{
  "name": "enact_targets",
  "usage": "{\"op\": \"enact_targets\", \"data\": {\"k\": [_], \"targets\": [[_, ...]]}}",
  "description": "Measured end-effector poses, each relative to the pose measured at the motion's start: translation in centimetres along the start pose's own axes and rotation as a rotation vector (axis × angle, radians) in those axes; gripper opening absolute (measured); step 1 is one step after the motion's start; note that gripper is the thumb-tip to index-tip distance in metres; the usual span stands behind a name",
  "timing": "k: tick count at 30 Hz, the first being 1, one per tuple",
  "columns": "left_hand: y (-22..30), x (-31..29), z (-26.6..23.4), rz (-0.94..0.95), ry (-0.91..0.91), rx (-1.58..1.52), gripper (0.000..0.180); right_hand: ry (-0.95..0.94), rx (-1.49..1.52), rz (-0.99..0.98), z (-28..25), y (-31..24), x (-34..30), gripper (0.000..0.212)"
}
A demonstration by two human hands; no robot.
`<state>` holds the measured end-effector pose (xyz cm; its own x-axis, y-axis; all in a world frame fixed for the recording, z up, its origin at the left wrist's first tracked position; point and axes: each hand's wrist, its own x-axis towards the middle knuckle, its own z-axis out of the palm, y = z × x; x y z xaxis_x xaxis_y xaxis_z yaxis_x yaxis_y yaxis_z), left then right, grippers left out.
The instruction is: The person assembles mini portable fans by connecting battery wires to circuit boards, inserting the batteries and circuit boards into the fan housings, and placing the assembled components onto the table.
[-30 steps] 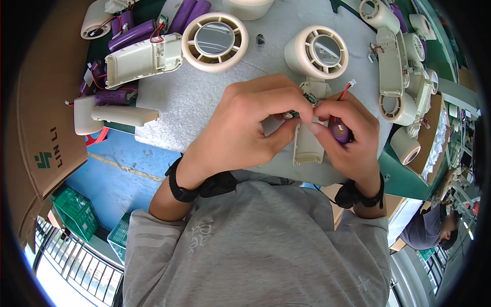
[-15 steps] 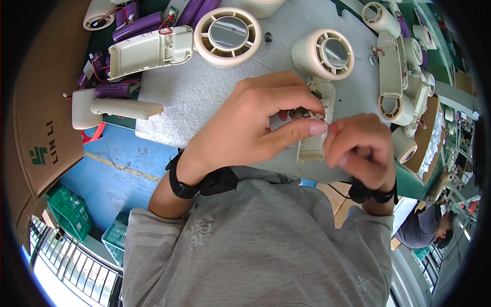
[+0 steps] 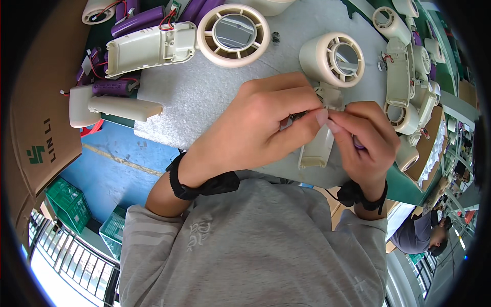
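My left hand (image 3: 268, 115) pinches a small dark circuit board (image 3: 295, 116), mostly hidden behind its fingers. Thumb and forefinger of my right hand (image 3: 365, 140) are pressed together against the left fingertips; whatever they pinch is too small to make out. Both hands are over the open handle shell (image 3: 315, 149) of a cream handheld fan, its hollow side up. The fan's round head (image 3: 319, 59), with a spoked rim and a shiny disc in the middle, lies just beyond my fingers.
A second open fan (image 3: 148, 51) lies at the far left, among purple battery cells (image 3: 138, 23) with red wires. A cream handle cover (image 3: 125, 106) rests near the foam sheet (image 3: 174, 102). More fan parts (image 3: 396, 71) crowd the right, beside a cardboard box (image 3: 432, 148). A person (image 3: 417, 233) is further off.
My right hand has moved up and left, and its fingertips now meet the left ones. The circuit board is more covered by my left fingers.
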<state>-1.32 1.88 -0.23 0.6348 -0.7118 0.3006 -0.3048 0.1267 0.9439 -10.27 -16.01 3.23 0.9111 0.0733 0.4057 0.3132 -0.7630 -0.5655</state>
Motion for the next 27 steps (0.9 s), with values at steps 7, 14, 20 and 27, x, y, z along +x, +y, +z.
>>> {"op": "enact_targets", "data": {"k": [7,14,20,27], "targets": [[0.53,0.00,-0.42,-0.117,-0.051,-0.057,0.014,-0.065,0.128,0.097,0.25,0.26,-0.14,0.012],[0.27,-0.30,-0.53,-0.202,-0.061,-0.233,0.038,-0.134,0.179,0.205,-0.24,0.10,-0.34,0.012],[-0.08,-0.51,-0.08,-0.191,0.019,-0.315,0.039,-0.129,0.198,0.200,-0.20,0.23,-0.42,0.012],[-0.04,-0.65,0.17,-0.214,0.112,-0.310,0.039,-0.166,0.186,0.194,-0.30,0.26,-0.50,0.013]]}}
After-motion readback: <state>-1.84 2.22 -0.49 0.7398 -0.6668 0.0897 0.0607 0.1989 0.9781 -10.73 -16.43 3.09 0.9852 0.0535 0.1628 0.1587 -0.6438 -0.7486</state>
